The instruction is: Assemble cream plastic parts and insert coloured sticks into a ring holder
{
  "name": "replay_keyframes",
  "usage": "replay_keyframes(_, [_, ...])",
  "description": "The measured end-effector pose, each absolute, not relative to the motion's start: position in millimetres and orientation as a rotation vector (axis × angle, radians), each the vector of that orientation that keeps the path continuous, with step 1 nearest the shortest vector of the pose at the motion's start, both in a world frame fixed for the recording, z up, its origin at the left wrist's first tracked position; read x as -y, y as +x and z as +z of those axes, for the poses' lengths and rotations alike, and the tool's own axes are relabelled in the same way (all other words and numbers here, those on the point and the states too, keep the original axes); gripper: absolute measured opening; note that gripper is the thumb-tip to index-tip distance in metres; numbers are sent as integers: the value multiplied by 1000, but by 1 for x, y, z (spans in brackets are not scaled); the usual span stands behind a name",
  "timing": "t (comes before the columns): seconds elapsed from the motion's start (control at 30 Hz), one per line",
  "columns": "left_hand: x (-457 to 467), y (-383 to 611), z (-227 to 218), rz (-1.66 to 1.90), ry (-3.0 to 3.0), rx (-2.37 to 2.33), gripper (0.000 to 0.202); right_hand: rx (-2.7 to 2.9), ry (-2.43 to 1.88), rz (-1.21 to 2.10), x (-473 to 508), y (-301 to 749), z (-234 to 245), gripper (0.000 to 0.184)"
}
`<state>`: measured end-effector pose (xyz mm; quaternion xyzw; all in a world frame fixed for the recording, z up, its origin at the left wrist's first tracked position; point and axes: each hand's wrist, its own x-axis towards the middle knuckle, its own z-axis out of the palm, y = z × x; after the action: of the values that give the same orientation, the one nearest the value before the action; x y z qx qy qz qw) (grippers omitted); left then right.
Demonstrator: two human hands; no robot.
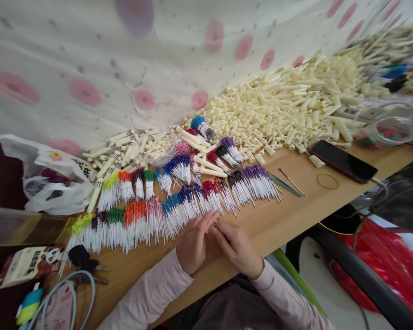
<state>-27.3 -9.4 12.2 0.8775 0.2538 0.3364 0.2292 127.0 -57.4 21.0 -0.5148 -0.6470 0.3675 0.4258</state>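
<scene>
My left hand [193, 240] rests on the wooden table [289, 206] with its fingers stretched out, the tips touching the white ends of the red-tipped and blue-tipped refills [206, 197]. My right hand [236, 247] lies just to the right of it, fingers extended toward the left hand's fingertips. Neither hand visibly holds anything. Rows of thin white pen refills with coloured tips [141, 220] lie fanned out in front of both hands. Both arms wear pink sleeves.
A large heap of cream plastic pen barrels [296, 105] covers the far right. A black phone [342, 160], a rubber band [327, 182], tweezers [285, 183], plastic bags [55, 183], a small printed box [27, 263], keys [84, 261] and a clear jar [392, 130] lie around.
</scene>
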Motion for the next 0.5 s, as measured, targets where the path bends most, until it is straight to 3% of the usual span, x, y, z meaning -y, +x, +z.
replay_keyframes(0.23, [11, -26, 15, 922, 2330, -753, 54, 1652, -1326, 935, 57, 125, 21, 6])
replay_keyframes(0.4, [11, -26, 14, 922, 2338, -721, 54, 1637, -1332, 925, 58, 125, 19, 20])
replay_keyframes(0.5, [11, -26, 14, 914, 2321, -752, 54, 1614, -1338, 929, 58, 125, 19, 11])
